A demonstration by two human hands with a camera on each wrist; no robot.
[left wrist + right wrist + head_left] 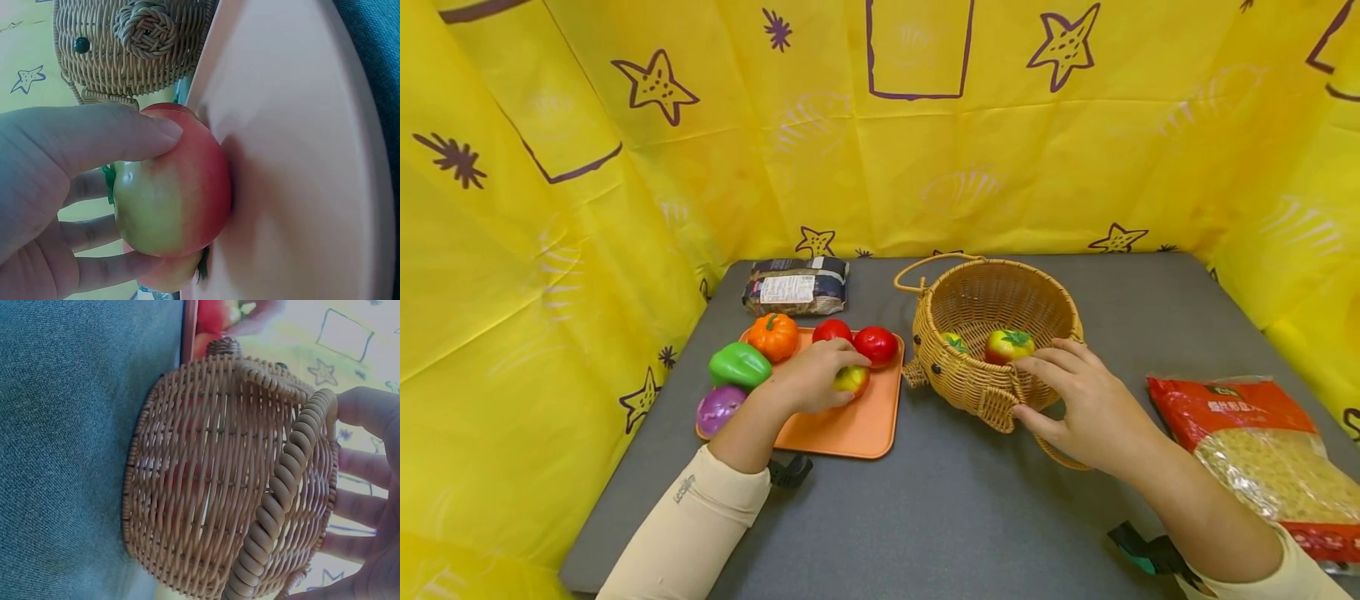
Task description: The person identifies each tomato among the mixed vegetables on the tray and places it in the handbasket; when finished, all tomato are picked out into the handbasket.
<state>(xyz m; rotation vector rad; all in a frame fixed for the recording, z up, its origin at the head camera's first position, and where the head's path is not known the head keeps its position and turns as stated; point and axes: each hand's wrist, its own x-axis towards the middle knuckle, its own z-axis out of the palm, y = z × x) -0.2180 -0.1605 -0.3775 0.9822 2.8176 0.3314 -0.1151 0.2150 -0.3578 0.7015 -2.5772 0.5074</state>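
Note:
My left hand is over the orange tray and grips a red-and-yellow toy tomato, thumb on one side and fingers on the other. In the left wrist view, the tomato is close to the tray's surface; I cannot tell whether they touch. My right hand holds the wicker basket at its near right rim, fingers over the edge and thumb outside by the woven ear. Inside the basket lie two similar tomatoes, one plainly visible and another partly hidden by the rim.
Also on the tray are two red vegetables, an orange pumpkin, a green pepper and a purple vegetable. Behind it lies a dark packet. A red-and-clear bag lies at right. Yellow cloth encloses the table.

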